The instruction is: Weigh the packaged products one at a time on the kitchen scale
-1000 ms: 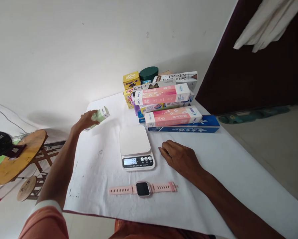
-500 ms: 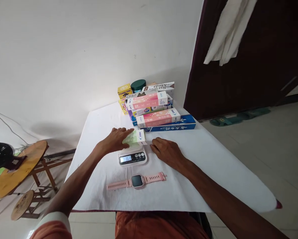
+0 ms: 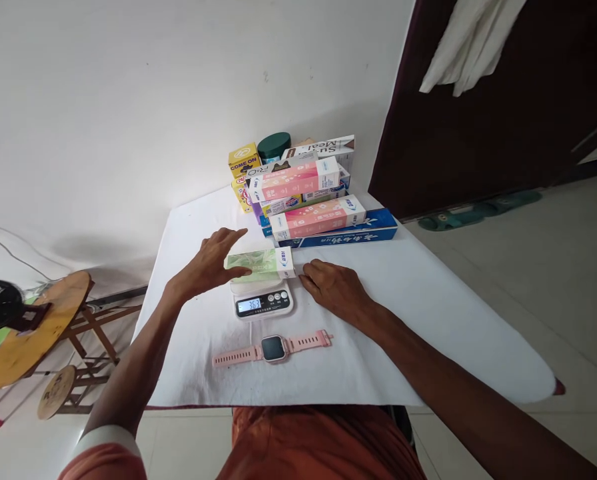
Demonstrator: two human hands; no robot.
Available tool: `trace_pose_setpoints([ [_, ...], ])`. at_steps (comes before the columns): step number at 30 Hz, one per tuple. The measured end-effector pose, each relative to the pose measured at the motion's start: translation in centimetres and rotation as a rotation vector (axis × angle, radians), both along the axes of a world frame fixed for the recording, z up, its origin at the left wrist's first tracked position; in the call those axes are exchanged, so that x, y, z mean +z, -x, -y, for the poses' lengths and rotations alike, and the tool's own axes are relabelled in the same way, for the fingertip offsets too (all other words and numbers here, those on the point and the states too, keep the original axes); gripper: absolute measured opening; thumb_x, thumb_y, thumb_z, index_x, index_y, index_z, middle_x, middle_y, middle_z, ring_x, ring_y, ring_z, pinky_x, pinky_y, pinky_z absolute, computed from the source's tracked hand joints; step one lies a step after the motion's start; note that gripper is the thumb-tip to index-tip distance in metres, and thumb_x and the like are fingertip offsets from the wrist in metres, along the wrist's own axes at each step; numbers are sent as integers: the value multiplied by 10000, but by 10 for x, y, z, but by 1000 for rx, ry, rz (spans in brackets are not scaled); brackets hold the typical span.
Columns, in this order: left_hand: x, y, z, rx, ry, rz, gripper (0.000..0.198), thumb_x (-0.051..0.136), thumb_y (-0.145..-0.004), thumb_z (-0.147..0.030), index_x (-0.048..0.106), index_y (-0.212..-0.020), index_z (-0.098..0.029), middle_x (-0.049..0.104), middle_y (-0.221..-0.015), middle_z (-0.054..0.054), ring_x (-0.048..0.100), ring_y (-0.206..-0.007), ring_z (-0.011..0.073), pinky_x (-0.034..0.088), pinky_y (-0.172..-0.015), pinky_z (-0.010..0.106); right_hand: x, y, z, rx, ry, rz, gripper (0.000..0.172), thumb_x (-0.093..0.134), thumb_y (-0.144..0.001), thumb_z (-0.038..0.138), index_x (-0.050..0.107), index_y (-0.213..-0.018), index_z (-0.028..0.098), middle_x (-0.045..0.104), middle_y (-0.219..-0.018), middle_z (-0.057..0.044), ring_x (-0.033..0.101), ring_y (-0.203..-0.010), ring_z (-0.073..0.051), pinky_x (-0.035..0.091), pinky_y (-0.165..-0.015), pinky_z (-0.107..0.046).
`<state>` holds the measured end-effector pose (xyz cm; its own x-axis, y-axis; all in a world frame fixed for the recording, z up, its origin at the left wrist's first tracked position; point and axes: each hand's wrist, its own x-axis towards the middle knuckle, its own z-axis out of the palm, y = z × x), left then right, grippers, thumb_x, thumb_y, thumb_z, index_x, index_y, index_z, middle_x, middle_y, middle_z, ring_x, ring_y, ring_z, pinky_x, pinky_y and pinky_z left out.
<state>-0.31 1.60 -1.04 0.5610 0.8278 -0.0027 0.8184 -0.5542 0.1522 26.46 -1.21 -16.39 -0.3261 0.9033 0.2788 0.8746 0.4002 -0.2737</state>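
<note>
A long green and white box (image 3: 261,265) lies on the white kitchen scale (image 3: 263,303), whose display shows digits. My left hand (image 3: 209,263) rests at the box's left end with fingers spread and stretched over it, touching it. My right hand (image 3: 334,288) lies flat on the white tablecloth (image 3: 418,313) just right of the scale, holding nothing. A pink smartwatch (image 3: 272,349) lies flat in front of the scale.
A pile of boxes (image 3: 303,197) sits at the far side of the table: pink toothpaste boxes, a blue box, a yellow box, a green-lidded jar (image 3: 273,145). A round wooden table (image 3: 33,327) and stool stand at left. A dark door (image 3: 503,113) with hanging cloth is at right.
My left hand carried the green box from the table's left side onto the scale, and its fingers have now loosened and spread. My right hand stayed beside the scale.
</note>
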Motion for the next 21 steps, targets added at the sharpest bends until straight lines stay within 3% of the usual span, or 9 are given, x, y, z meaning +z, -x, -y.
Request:
trace_pose_setpoints([
  [5,-16,2,0,-4,-25,-46,693,756,-924,-406,463,-1541,-294,581,-1428,127,536,-1336,330,412,-1125,546,1,1,-1,-3,-16,-21,277,465,-1047,237,688,-895,174,707,-874,-72,639,-781,-180,267,-613,-308],
  [8,-30,1,-3,0,11,-105,570,747,-924,-338,553,-1454,-258,627,-1343,124,576,-1268,326,424,-1101,546,3,1,-1,-10,-6,-14,267,479,-1042,223,690,-886,172,708,-867,-69,643,-785,-175,271,-612,-305],
  [10,-32,1,-4,-1,44,-98,502,716,-949,-337,579,-1425,-259,646,-1278,113,611,-1204,314,456,-1057,525,5,1,0,-10,4,-9,259,486,-1040,212,696,-894,170,713,-871,-69,653,-799,-176,275,-610,-306],
  [15,-7,-15,0,-110,84,54,497,651,-996,-497,583,-1427,-260,654,-1268,103,668,-1079,269,536,-935,431,9,1,0,-6,45,13,261,476,-1057,214,715,-962,167,748,-946,-81,692,-868,-193,309,-633,-310],
  [18,7,-50,-10,-200,-64,72,530,650,-995,-502,566,-1447,-238,635,-1327,125,650,-1162,293,527,-997,457,12,1,0,-13,73,19,268,466,-1071,240,711,-981,175,756,-976,-84,706,-906,-202,324,-639,-309],
  [21,7,-94,-34,-229,-196,2,507,630,-1010,-441,557,-1454,-206,621,-1337,155,613,-1231,329,504,-1037,498,14,1,1,-4,85,27,275,457,-1078,253,709,-1001,174,762,-1017,-84,718,-924,-201,347,-651,-307],
])
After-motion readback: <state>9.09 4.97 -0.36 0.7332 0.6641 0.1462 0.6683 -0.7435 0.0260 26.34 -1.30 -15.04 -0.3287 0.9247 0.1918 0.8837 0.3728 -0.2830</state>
